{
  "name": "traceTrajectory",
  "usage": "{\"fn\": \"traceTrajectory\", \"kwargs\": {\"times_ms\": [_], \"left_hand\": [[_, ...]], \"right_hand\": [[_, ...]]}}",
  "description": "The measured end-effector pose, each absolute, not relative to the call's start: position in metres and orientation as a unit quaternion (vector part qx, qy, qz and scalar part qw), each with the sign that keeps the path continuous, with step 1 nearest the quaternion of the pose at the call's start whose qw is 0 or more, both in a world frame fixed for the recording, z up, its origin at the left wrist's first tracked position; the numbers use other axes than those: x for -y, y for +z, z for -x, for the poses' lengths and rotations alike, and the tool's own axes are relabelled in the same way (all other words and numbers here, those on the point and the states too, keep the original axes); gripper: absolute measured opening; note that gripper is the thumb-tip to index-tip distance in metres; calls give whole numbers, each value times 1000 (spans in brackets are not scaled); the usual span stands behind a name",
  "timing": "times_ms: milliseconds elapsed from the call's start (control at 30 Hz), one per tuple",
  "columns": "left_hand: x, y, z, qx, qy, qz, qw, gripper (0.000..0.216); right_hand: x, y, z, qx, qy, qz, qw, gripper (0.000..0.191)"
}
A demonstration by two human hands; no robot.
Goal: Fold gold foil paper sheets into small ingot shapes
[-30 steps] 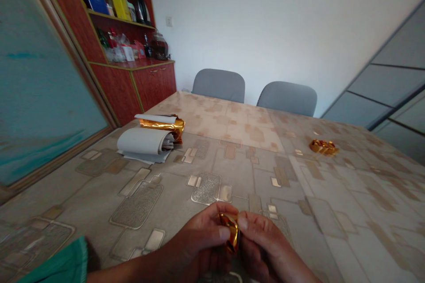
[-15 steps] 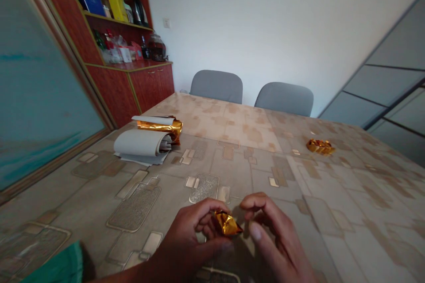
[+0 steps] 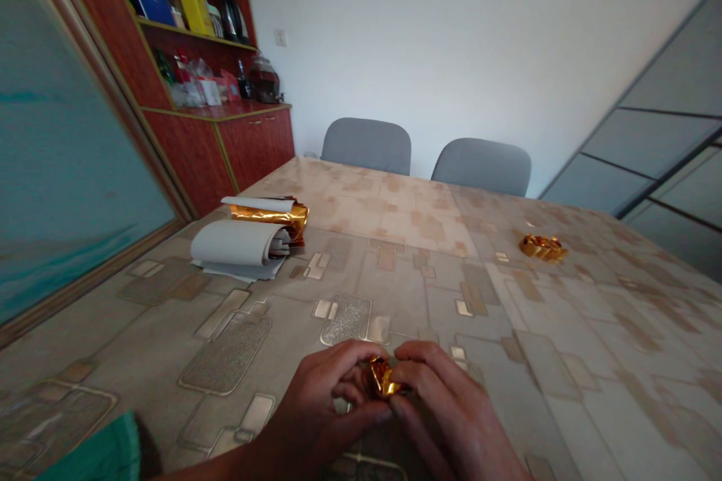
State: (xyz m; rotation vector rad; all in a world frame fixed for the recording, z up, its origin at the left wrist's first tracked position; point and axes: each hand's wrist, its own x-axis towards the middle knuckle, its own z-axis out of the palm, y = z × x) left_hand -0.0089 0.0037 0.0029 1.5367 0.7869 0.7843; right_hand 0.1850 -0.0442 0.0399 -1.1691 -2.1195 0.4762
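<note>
Crumpled gold metallic foil piece [image 3: 382, 378]: held between left hand [image 3: 330, 391] and right hand [image 3: 445, 402], both clamped on it, knuckles close together, over the near edge of the beige patterned worktop [image 3: 417, 308]. Further off: curled pale grey paper sheets [image 3: 237, 243] with shiny gold foil strip [image 3: 269, 213], left; small crumpled gold foil heap [image 3: 542, 246], right.
</note>
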Motion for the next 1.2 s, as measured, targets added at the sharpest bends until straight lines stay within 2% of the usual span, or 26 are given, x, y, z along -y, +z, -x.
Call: {"fn": "traceTrajectory", "kwargs": {"times_ms": [167, 367, 500, 700, 800, 900, 1000, 1200], "left_hand": [[-4, 4, 7, -357, 319, -656, 584, 25], [-7, 8, 5, -382, 306, -632, 601, 24], [-9, 6, 4, -384, 314, -624, 604, 37], [-9, 0, 4, -397, 306, -628, 595, 70], [-9, 0, 5, -407, 302, -668, 545, 59], [-10, 1, 6, -419, 274, -704, 504, 45], [-12, 0, 6, -430, 249, -720, 484, 41], [-12, 3, 5, -421, 249, -745, 454, 36]], "right_hand": [[42, 38, -184, 805, 223, 439, 331, 18], [42, 33, -184, 741, 291, 458, 396, 23], [40, 24, -184, 705, 337, 481, 398, 15], [35, 18, -188, 664, 324, 517, 433, 12], [28, 23, -202, 656, 287, 542, 439, 13], [13, 27, -231, 651, 196, 594, 430, 18], [-5, 29, -277, 628, 90, 664, 397, 32], [-10, 39, -395, 524, -47, 774, 353, 37]]}}
